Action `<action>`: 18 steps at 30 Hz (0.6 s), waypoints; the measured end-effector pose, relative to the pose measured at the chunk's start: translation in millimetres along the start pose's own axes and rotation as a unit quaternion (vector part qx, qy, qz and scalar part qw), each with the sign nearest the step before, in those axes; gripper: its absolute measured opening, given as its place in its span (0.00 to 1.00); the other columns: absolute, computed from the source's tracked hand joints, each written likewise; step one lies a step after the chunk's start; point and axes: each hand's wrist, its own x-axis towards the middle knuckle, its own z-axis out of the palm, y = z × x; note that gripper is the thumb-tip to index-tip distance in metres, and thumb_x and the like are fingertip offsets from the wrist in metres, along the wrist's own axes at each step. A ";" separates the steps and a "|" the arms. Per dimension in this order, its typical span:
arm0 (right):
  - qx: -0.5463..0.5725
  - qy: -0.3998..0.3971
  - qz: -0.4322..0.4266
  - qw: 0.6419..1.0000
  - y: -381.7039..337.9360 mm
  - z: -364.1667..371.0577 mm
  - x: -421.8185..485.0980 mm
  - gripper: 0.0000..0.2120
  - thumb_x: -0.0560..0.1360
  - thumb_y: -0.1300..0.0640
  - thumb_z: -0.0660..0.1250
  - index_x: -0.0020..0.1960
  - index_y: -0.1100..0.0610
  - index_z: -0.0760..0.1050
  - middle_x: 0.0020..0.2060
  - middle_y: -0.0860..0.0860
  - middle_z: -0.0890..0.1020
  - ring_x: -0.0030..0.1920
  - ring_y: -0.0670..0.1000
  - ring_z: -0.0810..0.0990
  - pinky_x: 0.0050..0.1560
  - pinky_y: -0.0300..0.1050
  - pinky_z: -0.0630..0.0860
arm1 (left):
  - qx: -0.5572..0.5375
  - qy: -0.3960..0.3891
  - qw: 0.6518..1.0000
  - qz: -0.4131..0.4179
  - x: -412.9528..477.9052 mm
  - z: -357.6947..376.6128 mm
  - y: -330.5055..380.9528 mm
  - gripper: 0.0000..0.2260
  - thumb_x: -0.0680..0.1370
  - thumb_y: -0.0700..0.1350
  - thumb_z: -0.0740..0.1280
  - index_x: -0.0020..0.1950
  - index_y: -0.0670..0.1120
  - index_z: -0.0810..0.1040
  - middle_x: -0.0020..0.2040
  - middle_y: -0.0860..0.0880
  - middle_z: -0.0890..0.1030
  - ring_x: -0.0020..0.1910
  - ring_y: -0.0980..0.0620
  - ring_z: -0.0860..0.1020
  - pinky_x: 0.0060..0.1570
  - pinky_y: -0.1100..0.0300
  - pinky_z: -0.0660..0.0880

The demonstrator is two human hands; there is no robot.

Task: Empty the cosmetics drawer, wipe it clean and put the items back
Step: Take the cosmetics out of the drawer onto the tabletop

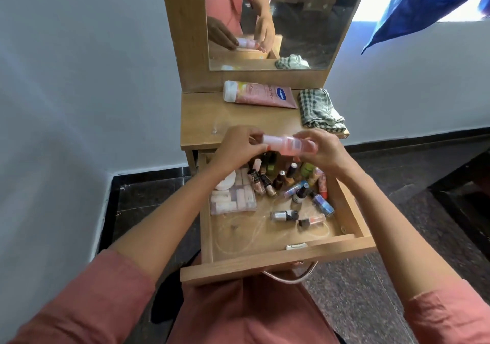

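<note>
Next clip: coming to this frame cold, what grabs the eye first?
Both hands hold a pink bottle sideways above the open drawer, the left hand at its cap end and the right hand round its body. Inside the drawer, nail polish bottles lie jumbled at the back right beside a clear pouch of small tubes. Behind, a pink Vaseline tube and a checked cloth lie on the tabletop.

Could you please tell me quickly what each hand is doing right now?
The left hand pinches the paler end of the pink bottle.
The right hand grips the other end of the same bottle.
</note>
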 end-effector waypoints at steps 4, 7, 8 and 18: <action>-0.012 0.041 -0.027 0.999 -12.7 -4.8 42.1 0.23 0.69 0.67 0.71 0.63 0.61 0.73 0.58 0.56 0.76 0.53 0.47 0.73 0.53 0.31 0.69 | -0.015 0.066 0.998 -0.019 34.4 -13.2 -1.0 0.14 0.73 0.39 0.70 0.58 0.39 0.78 0.53 0.44 0.82 0.50 0.53 0.79 0.44 0.70 0.72; -0.014 0.060 -0.029 0.998 -16.7 -7.0 73.6 0.24 0.69 0.68 0.70 0.64 0.62 0.72 0.60 0.58 0.76 0.57 0.53 0.76 0.54 0.31 0.66 | -0.015 0.093 0.995 -0.012 61.4 -18.8 -2.5 0.15 0.73 0.38 0.69 0.59 0.38 0.77 0.53 0.42 0.82 0.51 0.50 0.79 0.48 0.68 0.72; -0.022 0.065 -0.030 0.997 -16.9 -6.6 83.6 0.24 0.69 0.68 0.70 0.65 0.62 0.72 0.60 0.58 0.76 0.58 0.54 0.76 0.53 0.30 0.65 | -0.010 0.107 0.994 -0.011 70.0 -20.3 -3.0 0.15 0.73 0.37 0.69 0.59 0.38 0.77 0.53 0.41 0.82 0.52 0.49 0.79 0.49 0.66 0.72; -0.047 0.103 -0.026 0.993 -9.5 -0.8 141.6 0.24 0.71 0.71 0.61 0.66 0.60 0.72 0.61 0.60 0.76 0.60 0.59 0.74 0.59 0.48 0.71 | 0.106 0.173 0.979 -0.009 136.5 -17.4 -1.4 0.07 0.75 0.40 0.64 0.47 0.37 0.79 0.46 0.41 0.82 0.46 0.47 0.77 0.43 0.58 0.69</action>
